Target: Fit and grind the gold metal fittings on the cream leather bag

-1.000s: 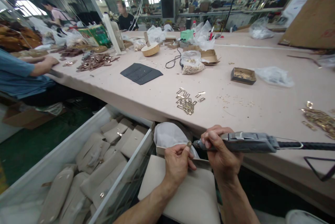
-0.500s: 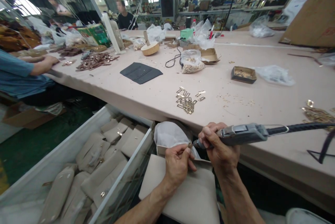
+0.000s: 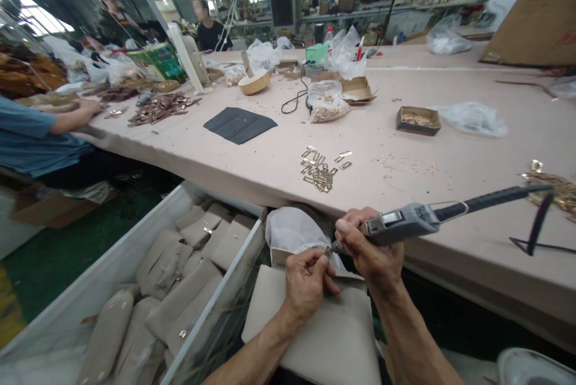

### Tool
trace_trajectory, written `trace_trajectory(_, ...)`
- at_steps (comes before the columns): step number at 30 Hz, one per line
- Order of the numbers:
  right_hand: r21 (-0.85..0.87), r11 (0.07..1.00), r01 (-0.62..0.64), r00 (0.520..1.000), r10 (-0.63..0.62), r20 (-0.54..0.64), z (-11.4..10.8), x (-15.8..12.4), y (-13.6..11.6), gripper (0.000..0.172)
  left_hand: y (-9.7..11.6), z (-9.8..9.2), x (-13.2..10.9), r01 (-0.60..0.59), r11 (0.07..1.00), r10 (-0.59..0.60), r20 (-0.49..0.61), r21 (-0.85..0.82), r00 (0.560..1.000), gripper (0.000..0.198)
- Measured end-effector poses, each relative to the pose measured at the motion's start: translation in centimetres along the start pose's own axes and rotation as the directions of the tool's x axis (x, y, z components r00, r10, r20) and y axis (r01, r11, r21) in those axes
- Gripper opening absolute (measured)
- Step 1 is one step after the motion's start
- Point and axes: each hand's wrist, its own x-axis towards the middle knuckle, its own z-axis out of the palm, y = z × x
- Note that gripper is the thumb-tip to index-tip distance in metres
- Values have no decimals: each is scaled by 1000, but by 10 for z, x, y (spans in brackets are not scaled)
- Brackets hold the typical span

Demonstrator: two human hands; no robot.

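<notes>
My right hand (image 3: 373,253) is wrapped round a grey electric screwdriver (image 3: 405,223), whose black cable runs off to the right. The tool's tip points left at a small metal fitting (image 3: 326,250). My left hand (image 3: 306,283) is closed, pinching that fitting between thumb and fingers; its exact shape is partly hidden. Beneath both hands a beige bag (image 3: 324,331) lies on my lap, with white wrapping (image 3: 294,229) showing from its far side. On the table just beyond, a pile of gold rectangular metal frames (image 3: 320,174) is scattered.
A white crate (image 3: 211,301) of beige bags stands at my left. On the table (image 3: 252,169) are a dark perforated sheet (image 3: 240,125), a bag of small parts (image 3: 329,110) and a small box of fittings (image 3: 418,120). A co-worker's arm (image 3: 67,118) rests at far left.
My right hand and the screwdriver have shifted slightly left, bringing the tip against or very near the fitting. The cable has swung left. The left hand keeps its pinch.
</notes>
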Motion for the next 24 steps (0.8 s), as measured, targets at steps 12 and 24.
trace_trajectory(12, -3, 1000, 14, 993, -14, 114, -7, -1, 2, 28, -7, -2, -2, -13, 1000, 13, 13, 27, 1000, 36)
trace_trajectory(24, 63, 998, -24, 993, 16, 120, -32, 1, -15, 18, -30, 5, 4, 6, 996, 4, -119, 87, 993, 64)
